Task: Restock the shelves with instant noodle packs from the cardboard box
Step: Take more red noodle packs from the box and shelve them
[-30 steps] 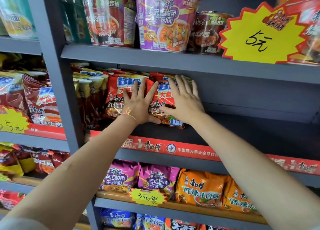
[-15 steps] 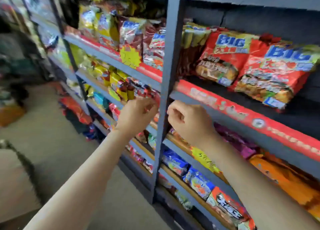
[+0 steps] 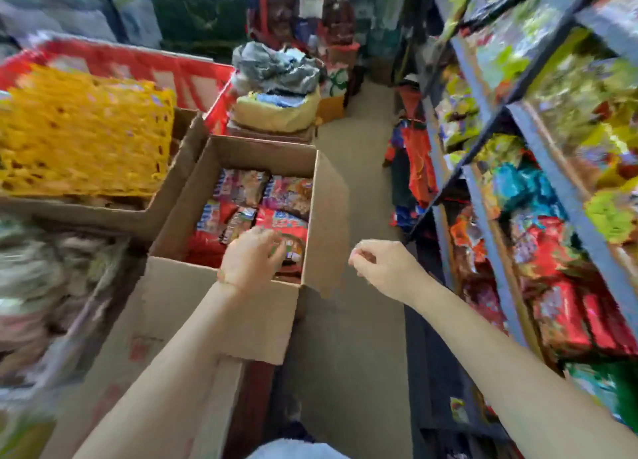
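At the far left, blurred pale bundles (image 3: 41,268) lie heaped low, too smeared to identify. Above them a shallow cardboard tray (image 3: 165,196) holds a yellow mesh crate (image 3: 83,130), and behind that stands a red plastic basket (image 3: 145,68); its contents cannot be made out.

Next comes the open cardboard box (image 3: 241,154), flaps spread outward, its near flap (image 3: 193,306) hanging toward the person. Inside lie red instant noodle packs (image 3: 283,223), packed flat and filling the floor of the box, with a few brownish ones toward the back. The left hand (image 3: 253,256) reaches down into the box above the nearest packs, fingers curled; motion blur makes it impossible to tell whether it has closed on a pack or merely hovers at one.

Behind the box, a yellowish sack (image 3: 276,113) sits on a low stack, topped with crumpled grey plastic (image 3: 272,66).

The right hand (image 3: 383,265) hangs over the bare floor (image 3: 359,189) just beside the box's right flap, fingers loosely curled and holding nothing.

At the right, the grey metal shelves (image 3: 483,137) run away down the aisle, crowded with packets in red, green, yellow and blue, all blurred. Red noodle packs (image 3: 559,306) sit on a lower tier nearest the person.
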Motion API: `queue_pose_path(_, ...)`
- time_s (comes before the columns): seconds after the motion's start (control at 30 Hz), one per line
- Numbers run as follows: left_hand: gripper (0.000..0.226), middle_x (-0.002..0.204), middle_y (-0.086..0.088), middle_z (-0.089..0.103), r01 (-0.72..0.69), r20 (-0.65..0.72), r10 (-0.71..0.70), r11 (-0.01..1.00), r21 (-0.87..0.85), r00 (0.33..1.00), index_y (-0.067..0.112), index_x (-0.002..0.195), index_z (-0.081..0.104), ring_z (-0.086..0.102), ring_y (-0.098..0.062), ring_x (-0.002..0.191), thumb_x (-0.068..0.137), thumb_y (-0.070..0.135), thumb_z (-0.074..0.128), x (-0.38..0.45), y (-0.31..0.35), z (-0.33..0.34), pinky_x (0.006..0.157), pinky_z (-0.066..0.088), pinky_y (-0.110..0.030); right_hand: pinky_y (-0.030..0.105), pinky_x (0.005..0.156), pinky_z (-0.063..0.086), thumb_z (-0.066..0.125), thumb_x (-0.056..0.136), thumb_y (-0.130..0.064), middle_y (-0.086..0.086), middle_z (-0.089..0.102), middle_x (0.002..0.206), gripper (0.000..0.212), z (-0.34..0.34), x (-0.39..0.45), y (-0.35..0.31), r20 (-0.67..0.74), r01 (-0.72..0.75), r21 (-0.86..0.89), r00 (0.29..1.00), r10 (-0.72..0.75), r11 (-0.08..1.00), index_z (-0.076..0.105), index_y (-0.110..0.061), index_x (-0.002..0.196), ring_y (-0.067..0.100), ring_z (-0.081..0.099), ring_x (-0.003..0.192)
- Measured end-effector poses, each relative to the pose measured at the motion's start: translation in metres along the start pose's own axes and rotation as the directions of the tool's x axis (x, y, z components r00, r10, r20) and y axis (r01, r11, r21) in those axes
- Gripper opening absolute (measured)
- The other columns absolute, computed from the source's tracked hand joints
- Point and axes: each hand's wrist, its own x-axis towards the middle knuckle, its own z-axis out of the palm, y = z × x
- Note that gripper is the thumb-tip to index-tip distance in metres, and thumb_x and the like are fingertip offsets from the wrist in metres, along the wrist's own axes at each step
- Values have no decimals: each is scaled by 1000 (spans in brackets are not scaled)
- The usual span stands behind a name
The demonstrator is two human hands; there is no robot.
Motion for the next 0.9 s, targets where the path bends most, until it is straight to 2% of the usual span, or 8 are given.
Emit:
queue_pose_path(0.13, 31, 94, -6, 68, 178, 25, -180, 980, 87, 983, 20, 92, 72, 66, -32, 92, 88, 40, 50, 13, -90, 3, 76, 52, -40, 32, 79, 48, 54, 99, -20, -1, 68, 91, 19, 61, 83, -47, 132, 53, 48, 989, -59, 997, 70, -12, 93, 17, 59, 87)
queue_pose_path(0.23, 26, 105, -2, 71, 258, 104, -269, 960, 105, 958, 24, 99, 71, 65, -26, 101, 93, 39, 51, 23, -127, 8, 82, 48, -34, 36, 82, 50, 56, 95, -16, -2, 65, 83, 15, 103, 129, -72, 162, 0, 108, 987, -18, 994, 71, -13, 92, 19, 60, 83)
queue_pose_path(0.37, 30, 108, 2, 72, 299, 145, -317, 945, 130, 937, 27, 103, 70, 66, -21, 104, 95, 44, 47, 41, -155, 15, 78, 47, -29, 44, 84, 57, 58, 80, -27, -1, 70, 82, 10, 157, 178, -72, 242, -230, 175, 953, 185, 957, 67, -23, 85, 25, 68, 87)
queue_pose_path(0.5, 30, 103, 3, 71, 346, 105, -356, 933, 102, 929, 27, 101, 69, 65, -23, 95, 95, 45, 45, 56, -179, 10, 73, 47, -31, 40, 88, 59, 56, 93, -17, 11, 68, 108, 10, 190, 210, -74, 347, -504, 399, 856, 383, 766, 64, -18, 99, 24, 67, 97)
queue_pose_path(0.63, 31, 95, 5, 70, 357, 71, -363, 930, 86, 929, 28, 96, 67, 61, -19, 84, 95, 46, 42, 59, -188, 14, 63, 43, -29, 41, 99, 51, 62, 85, -29, 3, 64, 119, 45, 210, 242, -82, 321, -518, 445, 854, 410, 730, 59, -16, 128, 21, 61, 108)
queue_pose_path(0.7, 31, 91, 6, 68, 357, 64, -362, 930, 85, 930, 28, 92, 66, 61, -18, 82, 93, 46, 42, 61, -189, 18, 63, 43, -29, 40, 92, 51, 62, 79, -33, 4, 64, 118, 55, 219, 253, -93, 341, -575, 464, 818, 463, 674, 56, -12, 129, 23, 60, 107)
queue_pose_path(0.8, 30, 88, 7, 66, 370, 58, -374, 927, 68, 926, 27, 89, 65, 61, -17, 82, 93, 46, 42, 64, -191, 20, 63, 44, -29, 35, 83, 46, 61, 82, -32, 6, 62, 104, 45, 231, 269, -114, 365, -642, 474, 766, 530, 602, 53, -9, 119, 21, 57, 86)
queue_pose_path(0.9, 31, 83, 6, 64, 371, 52, -374, 926, 67, 926, 26, 86, 64, 60, -16, 78, 93, 46, 41, 65, -191, 21, 61, 46, -28, 34, 77, 53, 66, 76, -28, 8, 67, 99, 46, 241, 282, -124, 342, -681, 532, 717, 608, 504, 57, -9, 117, 27, 65, 87)
